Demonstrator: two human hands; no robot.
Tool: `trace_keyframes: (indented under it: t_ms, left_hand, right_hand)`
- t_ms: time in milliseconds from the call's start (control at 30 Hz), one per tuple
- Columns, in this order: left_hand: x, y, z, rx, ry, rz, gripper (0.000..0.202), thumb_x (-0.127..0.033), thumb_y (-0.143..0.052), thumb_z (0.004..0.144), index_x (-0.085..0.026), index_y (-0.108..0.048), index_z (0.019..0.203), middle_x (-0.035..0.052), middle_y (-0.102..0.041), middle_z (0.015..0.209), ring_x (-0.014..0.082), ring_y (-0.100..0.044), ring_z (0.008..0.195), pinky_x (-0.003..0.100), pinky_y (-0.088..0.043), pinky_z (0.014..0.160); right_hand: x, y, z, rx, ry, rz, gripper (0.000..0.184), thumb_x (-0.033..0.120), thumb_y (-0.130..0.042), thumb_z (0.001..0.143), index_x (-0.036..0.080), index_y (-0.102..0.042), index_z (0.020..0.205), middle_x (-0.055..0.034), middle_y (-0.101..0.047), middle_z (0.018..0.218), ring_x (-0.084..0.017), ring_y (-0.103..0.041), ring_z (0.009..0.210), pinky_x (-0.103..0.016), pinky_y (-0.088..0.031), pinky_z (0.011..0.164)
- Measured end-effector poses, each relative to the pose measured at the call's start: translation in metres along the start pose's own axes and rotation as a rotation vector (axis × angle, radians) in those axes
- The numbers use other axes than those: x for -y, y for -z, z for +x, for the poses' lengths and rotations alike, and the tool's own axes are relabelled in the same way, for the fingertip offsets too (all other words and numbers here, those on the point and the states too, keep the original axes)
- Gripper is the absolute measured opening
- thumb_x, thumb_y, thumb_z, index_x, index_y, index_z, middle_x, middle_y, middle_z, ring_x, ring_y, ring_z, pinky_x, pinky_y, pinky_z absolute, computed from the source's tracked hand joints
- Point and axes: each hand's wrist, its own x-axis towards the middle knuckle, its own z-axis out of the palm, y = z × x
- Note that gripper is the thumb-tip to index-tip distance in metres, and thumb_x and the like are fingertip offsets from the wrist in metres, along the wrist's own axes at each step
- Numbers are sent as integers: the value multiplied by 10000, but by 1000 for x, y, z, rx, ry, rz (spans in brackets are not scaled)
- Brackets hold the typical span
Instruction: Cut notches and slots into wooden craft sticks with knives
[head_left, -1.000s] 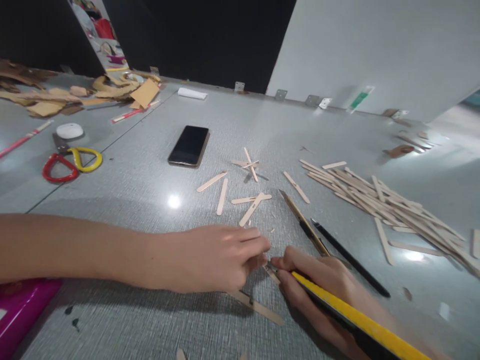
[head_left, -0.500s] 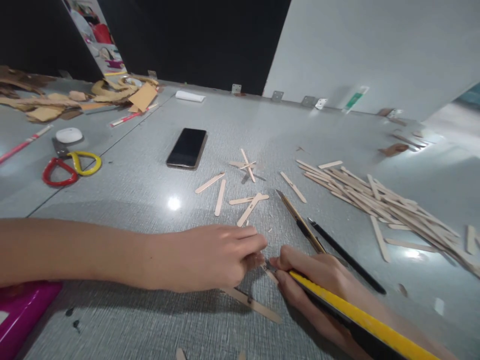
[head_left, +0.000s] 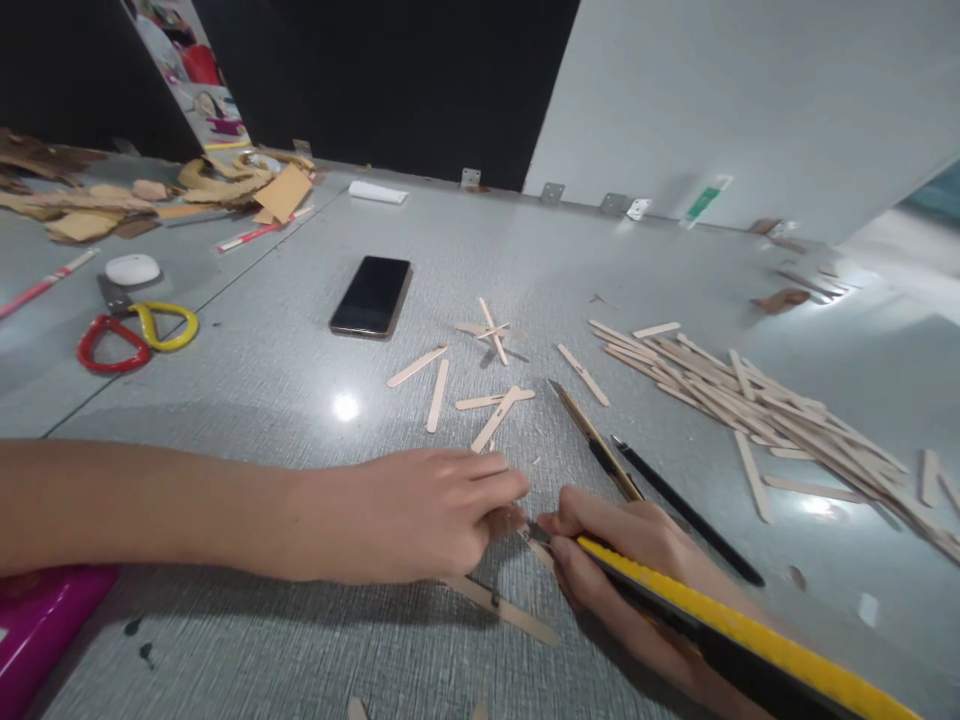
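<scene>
My right hand is closed round a yellow and black utility knife, its blade pointing left. The blade tip meets a wooden craft stick that my left hand pinches with fingertips turned down, its far end hidden under the fingers. A second craft stick with a dark notch lies just below, partly under the left hand. Beyond the hands, notched sticks lie crossed, beside a small star of interlocked sticks. A gold craft knife and a slim black tool rest past my right hand.
A large heap of craft sticks spreads over the right side. A black phone lies at centre back. Scissors with red and yellow handles and torn cardboard are on the left. A magenta object sits under my left forearm.
Both hands keep nearly the same place and grip. The utility knife's blade has shifted very slightly left at the stick, and the whole view has drifted a little.
</scene>
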Motion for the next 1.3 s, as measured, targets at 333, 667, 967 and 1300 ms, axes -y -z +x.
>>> trace_keyframes:
  t_ms: [333, 667, 967, 1300]
  left_hand:
    - [3, 1, 1, 6, -27, -20, 69, -157, -700, 935, -108, -740, 908, 98, -600, 941, 237, -537, 931, 336, -494, 791]
    - [4, 1, 0, -25, -26, -20, 60, -150, -708, 926, -100, -738, 909, 91, -595, 923, 221, -532, 897, 324, -496, 773]
    - [4, -2, 0, -41, -28, 0, 89, -147, -653, 968, -110, -733, 963, 98, -609, 931, 228, -546, 905, 330, -501, 781]
    - [4, -1, 0, -34, -25, 0, 95, -143, -653, 969, -128, -726, 910, 95, -604, 928, 225, -544, 907, 327, -497, 784]
  right_hand:
    - [-9, -10, -11, -75, -142, 287, 280, 398, -432, 1113, 246, -523, 896, 60, -570, 604, -91, -499, 430, -219, -367, 404]
    - [-12, -8, -9, -45, -43, 152, 187, 334, -470, 1103, 249, -580, 978, 62, -540, 684, -104, -473, 543, -265, -355, 514]
    - [-10, -10, -7, -78, -48, 173, 218, 319, -470, 1105, 255, -504, 899, 94, -501, 629, -86, -436, 490, -259, -324, 487]
    - [-6, -7, -3, -95, -20, 124, 226, 291, -456, 1100, 252, -513, 884, 88, -474, 646, -94, -420, 514, -254, -323, 484]
